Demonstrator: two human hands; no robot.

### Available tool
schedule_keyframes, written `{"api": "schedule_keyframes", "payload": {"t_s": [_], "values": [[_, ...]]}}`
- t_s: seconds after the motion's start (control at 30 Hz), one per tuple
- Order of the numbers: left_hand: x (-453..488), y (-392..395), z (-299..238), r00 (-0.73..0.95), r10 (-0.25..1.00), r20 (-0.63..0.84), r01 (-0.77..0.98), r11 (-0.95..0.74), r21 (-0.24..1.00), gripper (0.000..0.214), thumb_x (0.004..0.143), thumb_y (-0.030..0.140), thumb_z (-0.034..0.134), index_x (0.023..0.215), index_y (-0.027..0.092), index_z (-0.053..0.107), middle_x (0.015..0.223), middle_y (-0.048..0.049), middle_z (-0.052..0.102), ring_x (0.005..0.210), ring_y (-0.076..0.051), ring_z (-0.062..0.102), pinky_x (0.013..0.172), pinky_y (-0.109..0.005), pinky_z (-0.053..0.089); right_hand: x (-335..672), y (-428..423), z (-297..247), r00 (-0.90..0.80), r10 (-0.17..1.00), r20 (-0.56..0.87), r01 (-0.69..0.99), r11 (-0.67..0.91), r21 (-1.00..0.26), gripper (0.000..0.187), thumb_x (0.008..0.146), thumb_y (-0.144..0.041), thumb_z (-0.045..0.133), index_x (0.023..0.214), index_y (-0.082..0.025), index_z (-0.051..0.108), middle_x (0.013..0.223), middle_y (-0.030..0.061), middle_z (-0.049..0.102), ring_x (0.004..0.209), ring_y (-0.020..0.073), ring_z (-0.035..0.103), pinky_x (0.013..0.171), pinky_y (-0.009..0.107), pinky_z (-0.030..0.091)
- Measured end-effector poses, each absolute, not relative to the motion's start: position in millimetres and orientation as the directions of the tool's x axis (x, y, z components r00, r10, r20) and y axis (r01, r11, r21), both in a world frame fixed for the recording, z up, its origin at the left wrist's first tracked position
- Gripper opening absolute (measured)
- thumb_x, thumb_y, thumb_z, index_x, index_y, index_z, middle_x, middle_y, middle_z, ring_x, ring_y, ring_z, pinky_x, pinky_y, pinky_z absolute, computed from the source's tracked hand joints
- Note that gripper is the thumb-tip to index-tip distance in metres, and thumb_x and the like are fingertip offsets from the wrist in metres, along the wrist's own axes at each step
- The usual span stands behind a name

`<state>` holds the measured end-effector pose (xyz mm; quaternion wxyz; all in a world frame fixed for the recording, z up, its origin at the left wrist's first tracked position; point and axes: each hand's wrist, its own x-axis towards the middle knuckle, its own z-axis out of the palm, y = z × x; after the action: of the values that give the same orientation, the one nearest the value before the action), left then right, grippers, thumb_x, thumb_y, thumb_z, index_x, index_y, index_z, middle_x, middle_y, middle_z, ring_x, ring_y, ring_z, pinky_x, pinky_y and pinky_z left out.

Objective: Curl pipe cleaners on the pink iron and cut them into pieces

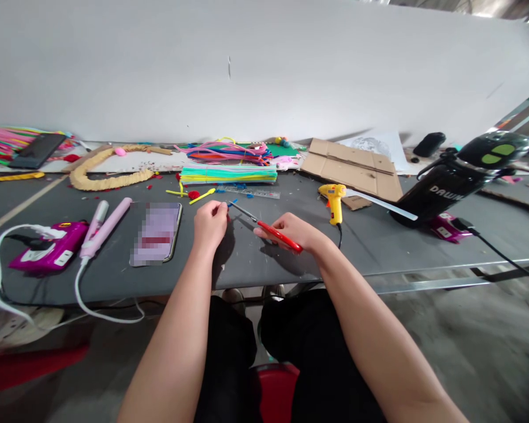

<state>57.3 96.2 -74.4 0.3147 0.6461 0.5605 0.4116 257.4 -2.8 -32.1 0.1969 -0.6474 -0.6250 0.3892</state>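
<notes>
My right hand (291, 232) is wrapped round the red handles of a pair of scissors (277, 233), whose metal blades point left. Close to the blade tips, my left hand (211, 224) is closed in a pinch at a short blue piece (232, 202), seemingly pipe cleaner, too small to make out fully. Just beyond the hands lie yellow pipe cleaners (203, 195), a red fuzzy piece (194, 194) and a clear ruler (260, 192). Behind these is a bundle of turquoise and yellow pipe cleaners (229, 174).
A phone (156, 234), a pink hair straightener (106, 229) and a purple power strip (55, 247) lie left. To the right are a yellow glue gun (334, 202) with a long glue stick, folded cardboard (352, 167) and a black bottle (445, 182). A curved tan form (86, 179) lies back left.
</notes>
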Motion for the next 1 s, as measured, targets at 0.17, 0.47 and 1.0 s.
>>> {"api": "schedule_keyframes", "payload": {"t_s": [0.17,0.47,1.0], "values": [[55.4,95.3,-71.6,-0.017,0.98,0.197,0.453,-0.168,0.875,0.025,0.081,0.038,0.056,0.066,0.019,0.062,0.06,-0.0002,0.056,0.062,-0.016,0.05,0.058,-0.027,0.034,257.6,-2.9,-36.5,-0.068,0.967,-0.247,0.647,-0.146,-0.748,0.065,0.068,-0.078,0.06,0.053,-0.017,0.043,0.049,-0.0028,0.038,0.047,0.0076,0.029,0.045,0.026,0.021],[59.6,102.2,-79.2,-0.073,0.982,0.176,0.232,-0.155,0.96,0.029,0.085,0.041,0.053,0.065,0.02,0.052,0.056,0.002,0.047,0.053,-0.012,0.04,0.052,-0.026,0.031,259.1,-10.0,-31.8,-0.148,0.94,-0.307,0.541,-0.183,-0.821,0.068,0.07,-0.083,0.053,0.061,-0.016,0.052,0.053,-0.0011,0.046,0.047,0.0082,0.035,0.046,0.024,0.028],[69.7,103.1,-85.0,0.01,0.979,0.203,0.212,-0.2,0.957,0.034,0.093,0.044,0.045,0.069,0.02,0.049,0.062,0.0,0.052,0.06,-0.014,0.048,0.055,-0.024,0.037,252.7,-12.0,-31.3,-0.2,0.947,-0.25,0.561,-0.098,-0.822,0.066,0.075,-0.081,0.05,0.064,-0.016,0.051,0.056,-0.0021,0.045,0.05,0.0078,0.032,0.047,0.024,0.024]]}}
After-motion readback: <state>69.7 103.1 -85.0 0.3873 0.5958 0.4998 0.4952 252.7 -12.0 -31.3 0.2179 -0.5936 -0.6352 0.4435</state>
